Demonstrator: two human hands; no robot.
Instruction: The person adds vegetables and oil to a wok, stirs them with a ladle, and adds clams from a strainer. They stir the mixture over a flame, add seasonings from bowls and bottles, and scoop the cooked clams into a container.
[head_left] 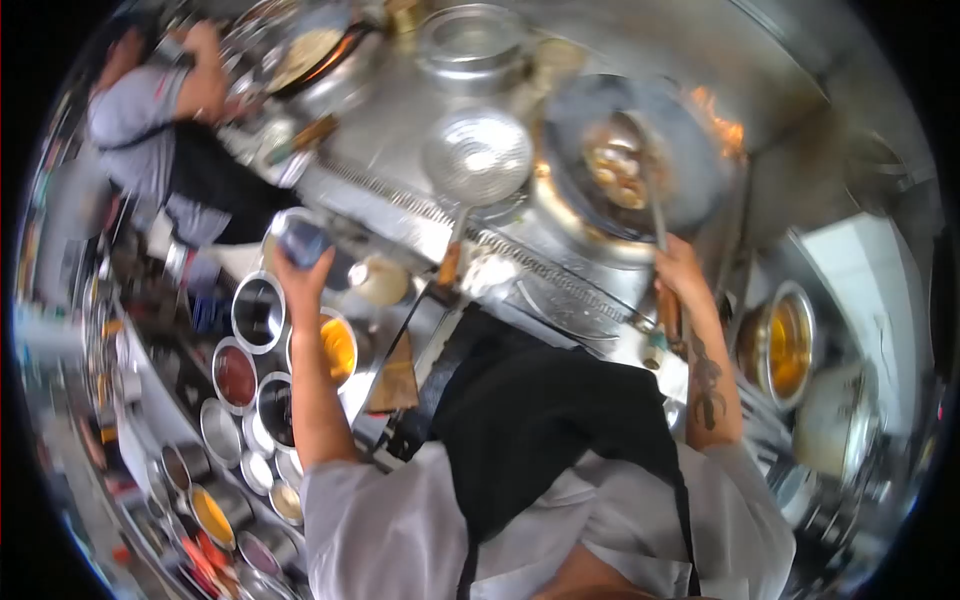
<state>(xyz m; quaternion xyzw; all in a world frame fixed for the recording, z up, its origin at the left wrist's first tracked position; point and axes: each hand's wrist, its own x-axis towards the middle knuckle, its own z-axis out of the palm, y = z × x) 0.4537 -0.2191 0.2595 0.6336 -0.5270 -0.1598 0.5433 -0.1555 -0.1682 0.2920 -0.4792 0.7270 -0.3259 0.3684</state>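
Gripping the ladle point(655, 212), my right hand point(681, 270) held it in the wok point(700, 165). My left hand point(298, 282) clasped a cup point(302, 240) above the sauce bowls point(258, 312).

The small container point(303, 240) gripped by the left hand point(298, 280) is motion-blurred; its contents cannot be told. The right hand point(680, 268) hides part of the ladle point(652, 195). The food point(615, 170) in the wok point(700, 160) is too blurred to identify. The seasoning bowls point(215, 515) smear at the lens edge, which also cuts off the co-worker point(140, 115).
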